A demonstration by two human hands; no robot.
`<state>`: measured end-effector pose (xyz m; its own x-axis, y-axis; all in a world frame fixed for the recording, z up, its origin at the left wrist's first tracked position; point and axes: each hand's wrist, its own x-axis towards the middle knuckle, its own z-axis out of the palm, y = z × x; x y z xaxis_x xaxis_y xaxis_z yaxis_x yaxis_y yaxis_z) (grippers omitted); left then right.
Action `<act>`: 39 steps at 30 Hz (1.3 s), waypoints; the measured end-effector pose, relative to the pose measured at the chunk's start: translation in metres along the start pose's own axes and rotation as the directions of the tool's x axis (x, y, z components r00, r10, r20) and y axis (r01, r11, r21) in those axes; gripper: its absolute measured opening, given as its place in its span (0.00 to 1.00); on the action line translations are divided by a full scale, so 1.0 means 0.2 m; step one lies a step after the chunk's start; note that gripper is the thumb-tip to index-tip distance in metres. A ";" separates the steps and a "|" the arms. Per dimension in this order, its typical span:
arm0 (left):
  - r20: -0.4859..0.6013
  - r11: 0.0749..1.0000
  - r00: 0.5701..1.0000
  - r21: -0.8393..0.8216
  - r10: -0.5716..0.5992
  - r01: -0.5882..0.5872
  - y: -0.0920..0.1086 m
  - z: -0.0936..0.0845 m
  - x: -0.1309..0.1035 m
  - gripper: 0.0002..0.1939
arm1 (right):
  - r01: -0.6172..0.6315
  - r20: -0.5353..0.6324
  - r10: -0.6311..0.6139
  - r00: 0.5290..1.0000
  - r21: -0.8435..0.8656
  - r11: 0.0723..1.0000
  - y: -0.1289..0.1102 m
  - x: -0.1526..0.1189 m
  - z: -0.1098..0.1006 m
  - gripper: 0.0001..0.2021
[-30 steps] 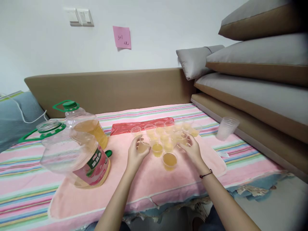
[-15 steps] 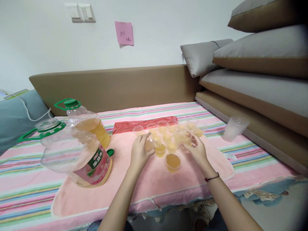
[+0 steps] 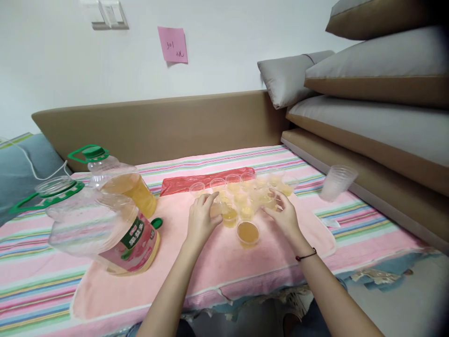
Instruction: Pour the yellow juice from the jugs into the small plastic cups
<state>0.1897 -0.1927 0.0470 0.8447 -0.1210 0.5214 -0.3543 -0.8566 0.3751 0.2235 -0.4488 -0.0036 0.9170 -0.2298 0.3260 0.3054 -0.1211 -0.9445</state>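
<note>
Several clear plastic cups of yellow drink stand close together on the pink cloth (image 3: 217, 276). My left hand (image 3: 203, 220) curls its thumb and fingers around a plastic cup (image 3: 218, 210) at the group's left side. On the right, my right hand (image 3: 283, 213) grips another plastic cup (image 3: 266, 200) between thumb and fingers; its far side is hidden. A fuller-looking cup (image 3: 248, 232) of darker drink stands alone in front, between my wrists, touched by neither hand. Just behind it sits a cup of yellow drink (image 3: 230, 218), close to my left fingertips.
An uncapped big juice bottle (image 3: 105, 234) stands at left, with a capped bottle (image 3: 128, 185) behind it. A green cap (image 3: 156, 223) lies beside them. Red plastic packaging (image 3: 182, 184) is behind the cups. Stacked empty cups (image 3: 337, 183) lean near the cushions (image 3: 372, 112) at right.
The whole view has shifted slightly. Both hands stay at the same cups, with hardly any visible movement relative to them.
</note>
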 end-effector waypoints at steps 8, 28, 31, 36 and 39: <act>0.016 0.998 1.000 0.058 0.010 -0.010 0.00 -0.01 0.01 0.32 | -0.012 0.011 0.012 1.000 0.007 1.000 -0.02 0.00 0.00 0.31; 0.096 0.974 0.993 0.211 0.067 -0.086 0.08 -0.05 0.06 0.32 | -0.017 0.007 0.017 1.000 0.038 0.999 -0.08 0.00 0.01 0.30; 0.103 0.969 0.991 0.223 0.086 -0.107 0.09 -0.05 0.07 0.31 | -0.022 0.010 0.022 1.000 0.038 0.999 -0.09 0.00 0.01 0.31; 0.102 0.956 0.985 0.243 0.141 -0.162 0.09 -0.04 0.08 0.31 | -0.023 -0.001 0.023 1.000 0.028 0.999 -0.08 0.00 0.01 0.31; 0.112 0.946 0.979 0.260 0.169 -0.193 0.10 -0.05 0.09 0.31 | -0.018 -0.007 0.018 1.000 0.024 1.000 -0.07 0.01 0.00 0.31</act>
<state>0.1941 -0.2079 0.0712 0.8119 -0.3198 0.4883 -0.3941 -0.9174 0.0545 0.2210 -0.4467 0.0104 0.9205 -0.2388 0.3092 0.2950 -0.0939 -0.9509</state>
